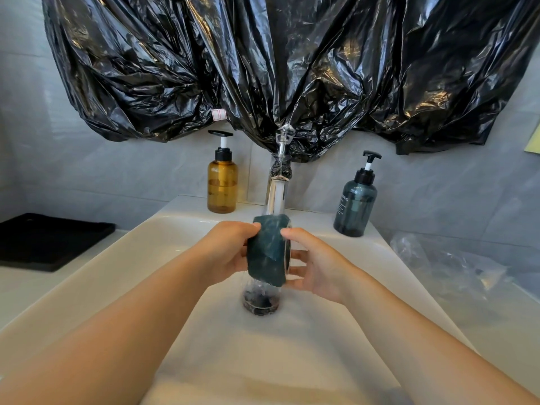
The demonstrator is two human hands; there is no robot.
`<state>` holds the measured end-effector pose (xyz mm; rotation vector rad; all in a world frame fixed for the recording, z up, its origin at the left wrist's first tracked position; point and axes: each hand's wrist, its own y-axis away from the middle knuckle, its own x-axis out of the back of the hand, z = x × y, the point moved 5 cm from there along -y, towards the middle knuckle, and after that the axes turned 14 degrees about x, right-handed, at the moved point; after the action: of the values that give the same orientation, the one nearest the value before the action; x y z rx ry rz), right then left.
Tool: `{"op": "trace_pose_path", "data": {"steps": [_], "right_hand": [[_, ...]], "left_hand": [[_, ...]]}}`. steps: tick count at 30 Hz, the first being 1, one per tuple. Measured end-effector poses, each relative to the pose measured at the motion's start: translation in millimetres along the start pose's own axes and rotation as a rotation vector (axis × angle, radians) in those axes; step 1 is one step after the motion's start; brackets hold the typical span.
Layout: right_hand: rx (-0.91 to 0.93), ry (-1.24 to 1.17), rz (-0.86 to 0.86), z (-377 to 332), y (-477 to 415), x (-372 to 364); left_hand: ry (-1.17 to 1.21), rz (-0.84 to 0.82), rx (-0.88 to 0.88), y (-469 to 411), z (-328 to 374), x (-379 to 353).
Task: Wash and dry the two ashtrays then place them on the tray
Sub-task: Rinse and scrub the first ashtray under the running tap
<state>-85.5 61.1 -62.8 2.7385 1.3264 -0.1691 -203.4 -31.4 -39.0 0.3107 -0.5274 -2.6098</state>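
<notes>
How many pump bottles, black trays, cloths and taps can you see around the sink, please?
Pump bottles: 2, amber and teal
Black tray: 1
Cloth: 1
Tap: 1
Total: 5

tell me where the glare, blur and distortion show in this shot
Head view: bright glare streaks across the black plastic sheet; wide-angle bowing of the sink rim; motion blur on the teal cloth and glass ashtray under running water; near forearms look soft.
</notes>
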Motion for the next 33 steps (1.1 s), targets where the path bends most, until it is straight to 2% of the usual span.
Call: {"op": "trace_pose_path", "data": {"steps": [6,9,12,16,19,24,27,31,33], "right_hand": [[-0.171,-0.188,0.017,9.1,-1.6,-1.5],[-0.087,-0.221,0.016,4.0,-1.0,-3.8],[0.001,-0.147,-0.003,1.2,-1.5,-6.8],[-0.028,-0.194,-0.012,2.5,-5.9,-5.5],[-0.087,-0.271,-0.013,4.0,-3.4,-4.2],[0.02,-0.157,-0.015,-2.3,-1.9,-5.3],[0.062,-0.128,0.016,-6.3,-4.9,-3.2],[-0.117,-0.23,0.013,4.9,-2.8,-4.4],[-0.145,-0.234,0.006,6.5,-1.4,-5.3]], "left_hand": [[-0.154,-0.005,-0.144,2.2,0.8,-7.6],[-0.147,-0.047,-0.16,4.0,3.3,-10.9],[-0.046,-0.084,-0.115,5.5,3.7,-11.7],[-0.02,0.003,-0.132,1.4,4.5,-4.8],[-0.097,-0.025,-0.178,1.4,4.6,-8.7],[-0.037,-0.049,-0.122,2.2,5.6,-8.9],[-0.043,0.018,-0.104,-1.3,4.4,-3.5],[-0.147,0.029,-0.159,0.9,2.7,-8.1],[-0.145,0.007,-0.161,0.0,3.0,-9.6]]}}
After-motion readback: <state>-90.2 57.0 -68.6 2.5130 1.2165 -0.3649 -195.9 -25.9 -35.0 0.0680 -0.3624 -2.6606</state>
